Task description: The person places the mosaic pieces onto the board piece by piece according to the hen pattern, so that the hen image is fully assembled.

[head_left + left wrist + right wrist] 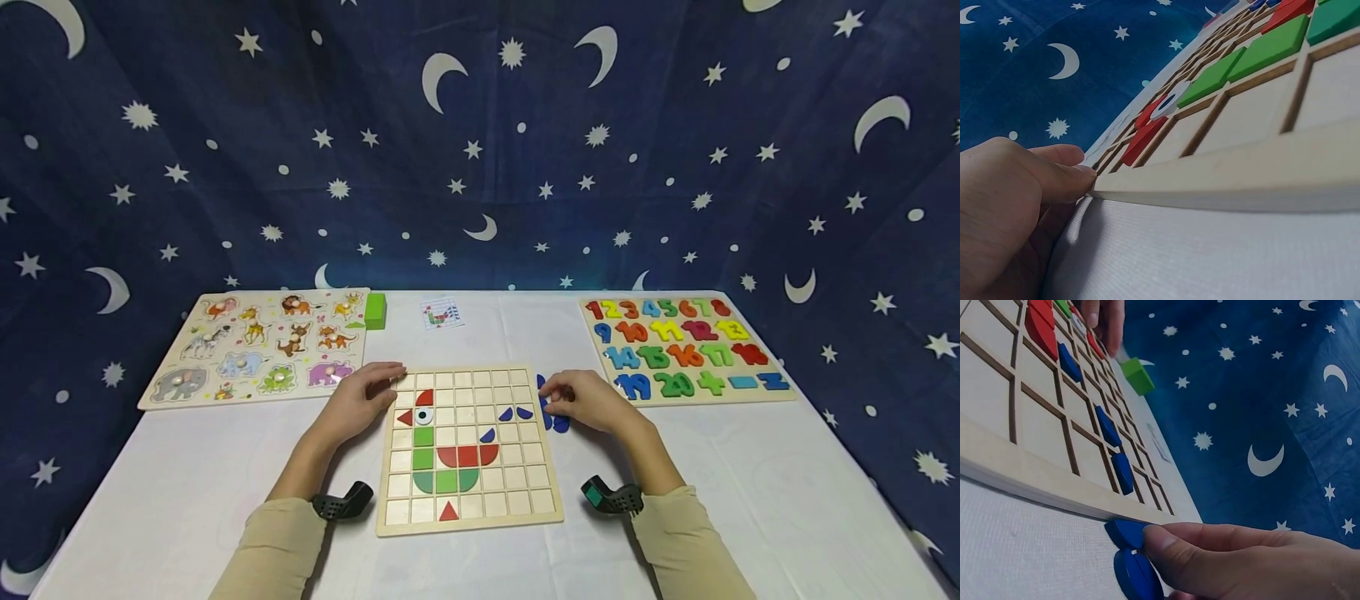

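A wooden grid board (517, 504) lies on the table, bearing flat red, green and blue pieces and an eye piece (423, 416). My left hand (365, 400) grips its far left corner, thumb and finger at the rim in the left wrist view. Beyond the right edge, my right hand (583, 400) pinches a blue leaf-shaped piece (1125, 533) with thumb and forefinger. More blue pieces (1137, 575) lie close under that hand, partly hidden. On the board, three blue leaf-shaped pieces (524, 412) sit in cells above and right of the red row (467, 456).
An animal peg puzzle (258, 350) lies at the back left, with a green block (376, 311) at its corner. A small picture card (442, 314) rests behind the board. At the back right is a number puzzle (686, 354). A starry curtain (480, 167) hangs behind the table.
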`<state>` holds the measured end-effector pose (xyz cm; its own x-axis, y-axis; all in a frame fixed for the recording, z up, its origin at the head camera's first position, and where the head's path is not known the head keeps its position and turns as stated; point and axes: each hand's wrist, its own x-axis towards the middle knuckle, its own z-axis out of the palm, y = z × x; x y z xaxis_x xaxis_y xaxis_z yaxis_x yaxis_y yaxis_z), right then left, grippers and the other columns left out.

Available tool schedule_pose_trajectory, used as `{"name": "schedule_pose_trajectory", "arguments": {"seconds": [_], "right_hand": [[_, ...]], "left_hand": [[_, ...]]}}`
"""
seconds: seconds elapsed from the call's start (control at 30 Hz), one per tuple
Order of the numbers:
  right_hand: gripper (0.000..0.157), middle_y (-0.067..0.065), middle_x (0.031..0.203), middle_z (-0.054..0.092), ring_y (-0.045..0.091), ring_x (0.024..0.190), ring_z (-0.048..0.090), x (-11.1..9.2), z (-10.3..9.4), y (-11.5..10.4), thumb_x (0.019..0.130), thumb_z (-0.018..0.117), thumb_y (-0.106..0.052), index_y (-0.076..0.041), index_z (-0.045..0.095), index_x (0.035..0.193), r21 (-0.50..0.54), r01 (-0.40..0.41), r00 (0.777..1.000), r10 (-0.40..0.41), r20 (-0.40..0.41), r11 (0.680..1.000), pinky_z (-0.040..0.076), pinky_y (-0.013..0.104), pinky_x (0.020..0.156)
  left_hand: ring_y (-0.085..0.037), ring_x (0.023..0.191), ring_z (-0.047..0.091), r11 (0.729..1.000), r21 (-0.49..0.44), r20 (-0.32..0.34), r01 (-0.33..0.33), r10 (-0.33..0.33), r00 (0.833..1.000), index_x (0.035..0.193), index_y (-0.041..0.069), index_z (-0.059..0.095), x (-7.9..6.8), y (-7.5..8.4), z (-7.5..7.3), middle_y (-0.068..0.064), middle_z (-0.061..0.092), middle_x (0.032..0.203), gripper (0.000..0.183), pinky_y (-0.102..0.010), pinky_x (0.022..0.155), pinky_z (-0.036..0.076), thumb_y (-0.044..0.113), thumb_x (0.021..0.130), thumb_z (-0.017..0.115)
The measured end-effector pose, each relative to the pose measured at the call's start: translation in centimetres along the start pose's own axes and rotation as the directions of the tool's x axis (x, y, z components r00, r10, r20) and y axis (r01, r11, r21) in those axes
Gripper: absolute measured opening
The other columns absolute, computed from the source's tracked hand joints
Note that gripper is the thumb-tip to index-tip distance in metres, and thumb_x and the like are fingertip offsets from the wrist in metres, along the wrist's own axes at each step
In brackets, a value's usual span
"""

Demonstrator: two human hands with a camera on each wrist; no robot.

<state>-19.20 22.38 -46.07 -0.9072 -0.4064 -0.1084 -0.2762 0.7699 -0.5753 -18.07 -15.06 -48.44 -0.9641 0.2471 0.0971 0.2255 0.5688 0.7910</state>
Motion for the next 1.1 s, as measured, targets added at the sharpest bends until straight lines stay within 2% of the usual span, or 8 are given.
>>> {"name": "schedule_pose_trajectory", "arguments": {"seconds": [0.3,0.57,0.87,1.1], "right_hand": [[0.016,-0.004,0.072,0.053,0.011,0.067,0.049,-0.05,0.06,0.03,0.082,0.074,-0.020,-0.014,0.065,0.093,0.011,-0.005,1.000,0.005,-0.011,1.000,0.041,0.023,0.060],[0.023,-0.004,0.074,0.054,0.011,0.066,0.049,-0.01,0.02,0.38,0.083,0.073,-0.022,-0.014,0.064,0.103,0.014,0.024,1.000,-0.024,0.004,1.000,0.042,0.023,0.060],[0.020,-0.004,0.072,0.052,0.010,0.063,0.047,-0.20,0.43,0.22,0.083,0.073,-0.019,-0.013,0.063,0.100,-0.008,0.008,1.000,-0.008,-0.007,1.000,0.041,0.024,0.058],[0.023,-0.004,0.068,0.051,0.010,0.060,0.047,-0.23,-0.02,-0.04,0.081,0.075,-0.024,-0.013,0.060,0.095,-0.041,-0.010,1.000,0.009,-0.021,0.999,0.040,0.024,0.057]], "left_hand": [[-0.031,0.134,0.043,1.000,0.012,0.001,-0.003,0.003,1.000,0.129,0.009,0.059,0.04,-0.02,0.01,-0.009,0.055,0.136,0.040,-0.049,0.114,0.031,0.009,0.090,0.061],[-0.032,0.132,0.044,1.000,0.013,-0.008,-0.020,0.020,1.000,0.128,0.007,0.060,0.02,-0.25,0.02,-0.010,0.055,0.135,0.039,-0.050,0.113,0.031,0.007,0.089,0.062],[-0.031,0.133,0.044,1.000,0.011,0.000,-0.002,0.002,1.000,0.129,0.009,0.059,-0.05,-0.18,0.22,-0.009,0.055,0.136,0.039,-0.050,0.113,0.032,0.009,0.090,0.061],[-0.032,0.133,0.044,1.000,0.011,-0.007,-0.007,0.007,1.000,0.128,0.008,0.060,-0.07,-0.11,0.04,-0.010,0.055,0.136,0.039,-0.051,0.113,0.031,0.008,0.089,0.062]]}}
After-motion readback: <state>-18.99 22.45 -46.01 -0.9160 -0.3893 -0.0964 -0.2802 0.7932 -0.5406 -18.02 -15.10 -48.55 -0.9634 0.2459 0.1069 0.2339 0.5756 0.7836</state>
